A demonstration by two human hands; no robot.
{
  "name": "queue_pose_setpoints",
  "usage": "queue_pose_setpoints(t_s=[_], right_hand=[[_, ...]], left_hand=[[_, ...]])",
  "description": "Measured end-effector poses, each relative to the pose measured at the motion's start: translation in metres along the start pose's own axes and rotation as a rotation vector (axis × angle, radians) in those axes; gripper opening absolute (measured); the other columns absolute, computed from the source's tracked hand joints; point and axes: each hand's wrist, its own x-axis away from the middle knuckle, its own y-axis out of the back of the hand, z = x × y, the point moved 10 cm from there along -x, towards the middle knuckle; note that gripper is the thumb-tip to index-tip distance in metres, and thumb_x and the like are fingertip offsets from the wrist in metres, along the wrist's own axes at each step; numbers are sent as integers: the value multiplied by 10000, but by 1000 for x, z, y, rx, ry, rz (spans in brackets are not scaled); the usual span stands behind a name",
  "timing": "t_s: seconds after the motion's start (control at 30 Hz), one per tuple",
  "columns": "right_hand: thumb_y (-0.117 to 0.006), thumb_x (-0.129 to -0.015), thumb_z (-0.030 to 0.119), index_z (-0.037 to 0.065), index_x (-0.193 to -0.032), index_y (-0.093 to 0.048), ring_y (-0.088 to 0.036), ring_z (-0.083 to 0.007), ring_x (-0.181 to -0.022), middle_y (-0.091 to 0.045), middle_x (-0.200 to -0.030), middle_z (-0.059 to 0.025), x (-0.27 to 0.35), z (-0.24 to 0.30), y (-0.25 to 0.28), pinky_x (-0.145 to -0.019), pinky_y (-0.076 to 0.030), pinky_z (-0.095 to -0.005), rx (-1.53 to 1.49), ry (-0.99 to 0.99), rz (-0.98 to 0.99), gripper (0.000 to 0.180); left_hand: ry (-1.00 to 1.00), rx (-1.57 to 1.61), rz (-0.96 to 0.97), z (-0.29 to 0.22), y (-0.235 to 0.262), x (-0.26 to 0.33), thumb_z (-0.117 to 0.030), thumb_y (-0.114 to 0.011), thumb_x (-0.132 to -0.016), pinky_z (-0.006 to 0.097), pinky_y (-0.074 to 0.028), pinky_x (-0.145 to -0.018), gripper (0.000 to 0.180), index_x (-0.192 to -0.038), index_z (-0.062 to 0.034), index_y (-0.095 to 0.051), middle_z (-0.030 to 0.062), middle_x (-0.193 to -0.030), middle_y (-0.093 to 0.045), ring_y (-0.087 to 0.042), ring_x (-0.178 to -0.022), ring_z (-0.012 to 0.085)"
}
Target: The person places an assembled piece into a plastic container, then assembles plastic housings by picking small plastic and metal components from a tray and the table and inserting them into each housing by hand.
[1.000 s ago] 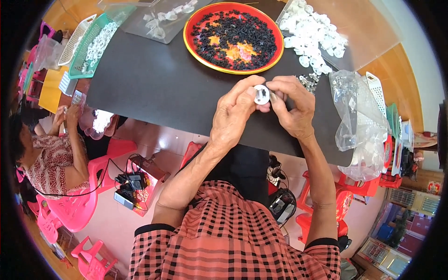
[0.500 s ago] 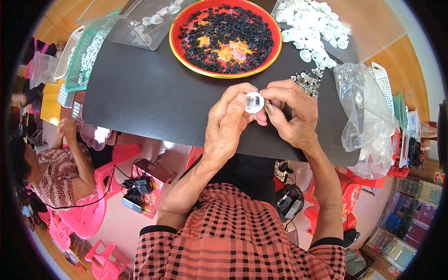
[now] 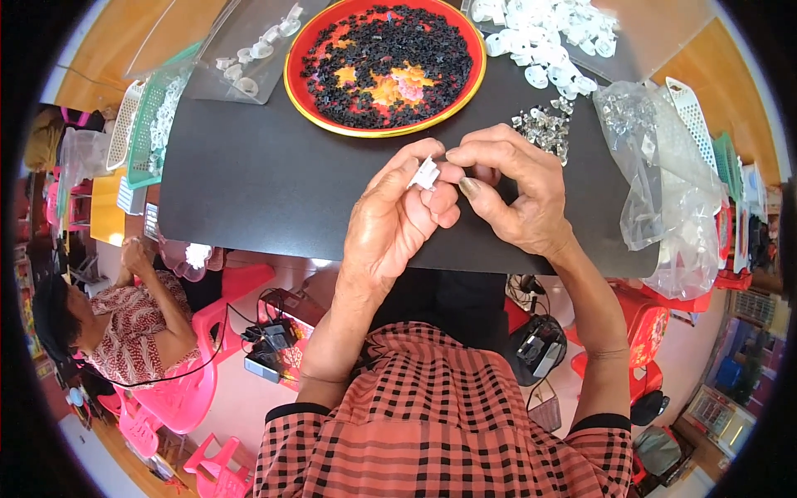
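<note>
Newly turned: the white part (image 3: 425, 173) is seen edge-on, its small projections exposed; half a second ago, its round face with a dark patch was presented.
Left hand (image 3: 397, 207): thumb and forefinger are nearly closed, and the white part is pinched between their tips; the lower fingers are loosely curled.
Right hand (image 3: 519, 195): half open, with thumb and forefinger parted and pointed toward nine o'clock, just beside the left fingertips; nothing is seen between them, though what may be tucked under the curled fingers cannot be told.
White part's place: it is held above the bench (image 3: 249, 174), between five and six o'clock from the red tray (image 3: 365, 127).
Meaning for the work: a different side has been brought into view, and the white part is judged to be still under handling, not having been laid down.
Black pieces (image 3: 436, 54): spread in the red tray, at eleven o'clock from the hands.
White heap (image 3: 548, 37): piled at one o'clock.
Small clear pieces (image 3: 541, 133): scattered at two o'clock, near the right hand.
Clear bag (image 3: 672, 199): laid at three o'clock.
</note>
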Motion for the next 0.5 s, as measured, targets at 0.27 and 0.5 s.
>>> queue_pose_setpoints(t_s=[0.27,0.5], right_hand=[[-673,-740,-18,40,-973,-642,-588,-122,-642,-650,-904,-64,-2,7,4,-544,-504,-234,4,16,4,242],[-677,-734,-25,42,-969,-644,-615,-130,-680,-652,-895,-57,-2,8,5,-551,-513,-235,-3,29,-14,247]], left_hand=[[51,107,33,2,0,-1,-125,-468,-952,303,-457,-628,347,-1252,47,-449,187,-1017,-603,-533,-721,157],[23,125,17,-1,2,-2,-125,-468,-952,316,-466,-659,346,-1253,46,-454,158,-994,-593,-537,-735,163]])
